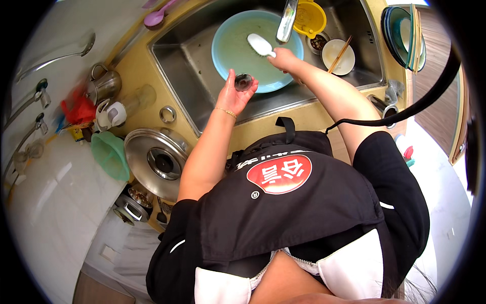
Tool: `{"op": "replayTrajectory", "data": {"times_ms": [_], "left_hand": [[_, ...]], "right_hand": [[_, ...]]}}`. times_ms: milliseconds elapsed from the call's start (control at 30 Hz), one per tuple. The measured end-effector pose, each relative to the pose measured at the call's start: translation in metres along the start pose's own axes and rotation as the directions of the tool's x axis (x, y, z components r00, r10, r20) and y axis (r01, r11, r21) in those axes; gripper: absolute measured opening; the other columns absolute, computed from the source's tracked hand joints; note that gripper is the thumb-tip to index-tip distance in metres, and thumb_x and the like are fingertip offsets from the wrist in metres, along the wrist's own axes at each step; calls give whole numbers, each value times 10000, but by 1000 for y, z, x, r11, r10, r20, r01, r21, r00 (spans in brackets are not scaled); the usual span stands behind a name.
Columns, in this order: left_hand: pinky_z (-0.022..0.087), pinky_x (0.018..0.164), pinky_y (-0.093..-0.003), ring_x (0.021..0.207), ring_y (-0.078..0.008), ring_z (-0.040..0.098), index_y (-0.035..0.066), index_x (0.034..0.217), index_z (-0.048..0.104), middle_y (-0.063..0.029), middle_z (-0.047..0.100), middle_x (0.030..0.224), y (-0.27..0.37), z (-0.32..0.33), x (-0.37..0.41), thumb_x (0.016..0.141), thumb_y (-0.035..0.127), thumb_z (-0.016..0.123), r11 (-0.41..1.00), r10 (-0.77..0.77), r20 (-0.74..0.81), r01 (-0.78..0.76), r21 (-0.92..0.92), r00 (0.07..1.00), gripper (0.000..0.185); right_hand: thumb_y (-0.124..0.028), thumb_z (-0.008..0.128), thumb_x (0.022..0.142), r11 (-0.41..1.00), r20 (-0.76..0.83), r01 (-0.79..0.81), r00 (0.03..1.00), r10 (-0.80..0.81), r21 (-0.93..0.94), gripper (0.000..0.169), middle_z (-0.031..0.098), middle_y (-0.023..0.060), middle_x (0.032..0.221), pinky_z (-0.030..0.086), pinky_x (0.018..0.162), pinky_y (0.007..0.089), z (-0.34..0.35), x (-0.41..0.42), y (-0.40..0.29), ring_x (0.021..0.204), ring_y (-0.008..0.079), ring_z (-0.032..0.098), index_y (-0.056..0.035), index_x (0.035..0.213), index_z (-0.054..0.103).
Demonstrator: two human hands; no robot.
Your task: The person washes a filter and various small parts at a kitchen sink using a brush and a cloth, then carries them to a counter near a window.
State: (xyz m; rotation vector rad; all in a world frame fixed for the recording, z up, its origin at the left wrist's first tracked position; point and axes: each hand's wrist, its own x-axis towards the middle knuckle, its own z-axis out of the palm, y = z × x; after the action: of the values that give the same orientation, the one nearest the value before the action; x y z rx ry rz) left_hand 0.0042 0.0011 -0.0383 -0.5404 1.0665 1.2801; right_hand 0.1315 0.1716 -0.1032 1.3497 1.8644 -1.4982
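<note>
My left hand (236,95) is palm up at the near left rim of a light blue basin (224,78). A small round dark metallic thing (243,82) lies in its palm and fingers; what exactly it is, I cannot tell. My right hand (284,60) grips the handle of a white scrubbing brush (260,44) above the basin, its bristles facing down. Cloudy water fills the basin, which stands in a stainless steel sink (178,72). The faucet (287,22) reaches over the basin's far right edge.
Right of the basin are a yellow strainer (310,18), a small bowl (317,42) and a white bowl (343,62) with chopsticks (340,53). A lidded steel pot (142,152), a green plastic basket (110,155) and a metal ring (167,114) sit left. Plates (395,38) stand upright at right.
</note>
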Motion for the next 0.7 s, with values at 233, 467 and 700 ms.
{"op": "replayTrajectory", "data": {"times_ms": [233,467,700], "left_hand": [[501,876,-431,964,-353,546,-27,1073,512,-200,544,1033,22,-14,69,984,345,397,997,-70,-57,67,-42,996,399],[477,862,-400,1054,-284,516,14,1177,496,-122,524,1166,30,-30,122,992,346,381,976,103,-294,-40,213,950,397],[464,886,-402,1036,-248,550,1,1160,511,-113,577,1124,24,-19,121,999,370,335,986,110,-184,-84,146,977,439]], "right_hand": [[-177,523,872,881,-169,252,925,-341,-400,262,603,273,719,498,664,466,54,61,63,723,420,620,57,980,479],[-317,510,917,976,175,75,978,-112,206,468,579,126,628,465,412,332,20,-14,-5,412,197,517,-181,1355,415],[-281,522,908,827,-194,560,806,-559,-53,394,647,197,916,526,691,415,43,1,40,780,331,652,-183,1289,502]]}}
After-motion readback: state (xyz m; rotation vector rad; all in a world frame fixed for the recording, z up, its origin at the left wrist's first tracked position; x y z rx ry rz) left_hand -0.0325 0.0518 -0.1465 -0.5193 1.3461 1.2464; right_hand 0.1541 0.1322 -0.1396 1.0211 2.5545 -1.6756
